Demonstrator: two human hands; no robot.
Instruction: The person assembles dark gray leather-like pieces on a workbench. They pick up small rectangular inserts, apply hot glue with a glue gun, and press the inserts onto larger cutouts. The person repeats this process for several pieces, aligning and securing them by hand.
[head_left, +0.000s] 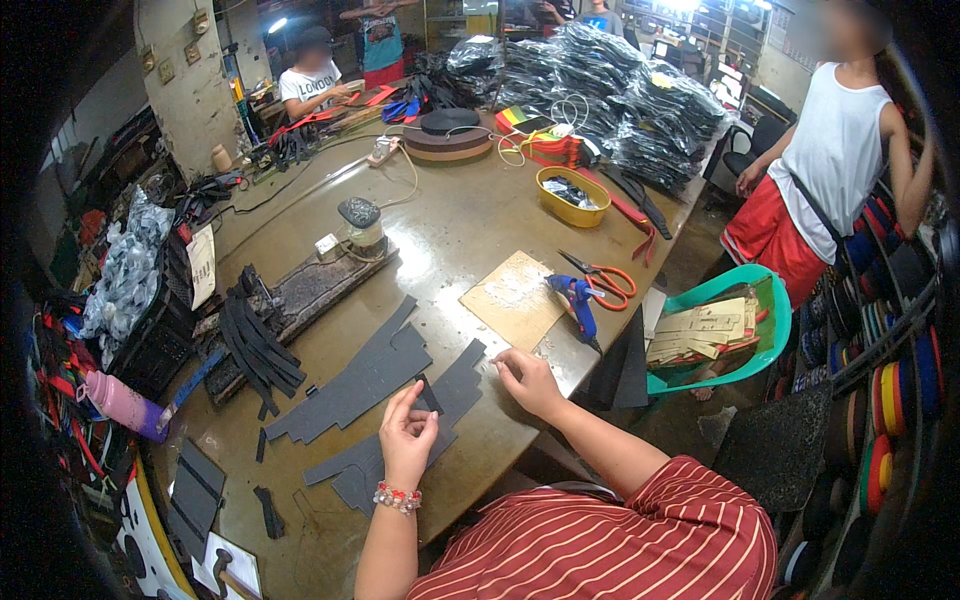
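Observation:
Dark grey stepped sheets lie flat on the table under and beside my hands, one sheet [365, 375] to the left and another [460, 390] partly covered by my left hand. My left hand [405, 435], with a beaded bracelet at the wrist, is over the nearer sheets, fingers bent and apart. A short black strip [430, 397] shows between its thumb and forefinger, seemingly on the sheet. My right hand [528, 382] is at that sheet's far end, fingertips pinched together; whatever they hold is too small to make out. Beyond it lie a blue glue gun [577, 305] and orange-handled scissors [610, 285].
A glue-spotted board [513, 298] lies ahead, near a yellow tub [573, 197]. Black strips [255, 345] and a pink-purple bottle [125, 405] are left, a hammer [230, 575] lower left. A green basket [775, 325] stands right, near a standing person [835, 150]. Wrapped bundles [610, 100] are piled far back.

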